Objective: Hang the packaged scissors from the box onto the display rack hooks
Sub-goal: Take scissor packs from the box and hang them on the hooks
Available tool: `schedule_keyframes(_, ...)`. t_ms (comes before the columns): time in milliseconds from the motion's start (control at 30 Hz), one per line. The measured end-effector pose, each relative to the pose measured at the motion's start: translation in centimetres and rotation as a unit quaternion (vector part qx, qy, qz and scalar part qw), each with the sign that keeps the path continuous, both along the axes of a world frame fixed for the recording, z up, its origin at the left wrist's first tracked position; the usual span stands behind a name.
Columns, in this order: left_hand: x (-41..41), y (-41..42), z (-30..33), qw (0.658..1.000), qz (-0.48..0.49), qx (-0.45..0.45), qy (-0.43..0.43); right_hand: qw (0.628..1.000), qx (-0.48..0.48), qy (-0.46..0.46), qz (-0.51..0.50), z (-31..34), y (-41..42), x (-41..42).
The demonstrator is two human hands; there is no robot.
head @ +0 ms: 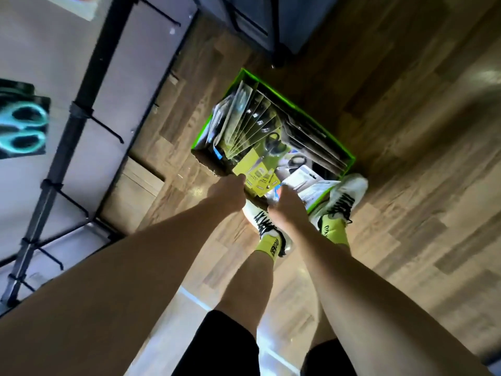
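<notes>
A green-edged cardboard box (320, 123) stands on the wooden floor, filled with several packaged scissors on yellow-green cards (254, 139). Both my arms reach down to its near edge. My left hand (229, 195) grips the near ends of the yellow-green packs (259, 176). My right hand (287, 206) is curled around the same bundle from the right, with a clear blister pack (306, 183) beside it. The black display rack (73, 126) with bare hooks (108, 128) rises at the left. Teal-handled scissors in dark packaging (23, 128) hang at the far left.
My feet in white shoes (344, 196) and yellow socks stand right behind the box. A dark stand leg (279, 47) and a grey cabinet lie beyond the box. Light wooden blocks (132, 196) sit at the base of the rack.
</notes>
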State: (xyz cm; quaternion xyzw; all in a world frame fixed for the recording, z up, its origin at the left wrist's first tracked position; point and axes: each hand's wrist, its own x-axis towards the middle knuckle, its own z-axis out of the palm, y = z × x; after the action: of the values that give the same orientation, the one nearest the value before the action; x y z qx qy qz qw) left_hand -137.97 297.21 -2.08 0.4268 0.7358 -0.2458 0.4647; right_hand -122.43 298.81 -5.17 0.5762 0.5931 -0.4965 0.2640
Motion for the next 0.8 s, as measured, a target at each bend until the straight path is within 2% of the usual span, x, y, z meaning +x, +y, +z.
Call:
schedule_keyframes(100, -0.3, -0.4, -4.2, 0.997, 0.074, 0.02, 0.003, 1.0, -0.022, 0.013, -0.007, -3.7, -0.6, -0.9)
schedule_keyframes(167, -0.4, -0.3, -6.9, 0.992, 0.118, 0.044, 0.01, 0.998, -0.026, 0.019, -0.046, -6.2, -0.8, -1.7)
schedule_keyframes(367, -0.3, -0.6, -12.9, 0.989, 0.132, 0.046, 0.049, 0.978, -0.014, 0.008, -0.208, -11.5, -2.1, -3.5)
schedule_keyframes(467, 0.2, -0.9, -14.0, 0.986, 0.142, 0.047, 0.068, 0.974, -0.003, -0.004, -0.228, -12.1, -2.4, -3.7)
schedule_keyframes(567, 0.2, -1.1, -14.2, 0.982, 0.157, 0.066, 0.086, 0.964, -0.034, -0.004, -0.262, -12.5, -2.5, -3.9)
schedule_keyframes(800, -1.0, -1.4, -11.2, 0.978, 0.17, 0.108, 0.061, 0.956, -0.1, 0.014, -0.274, -10.3, -0.9, -4.1)
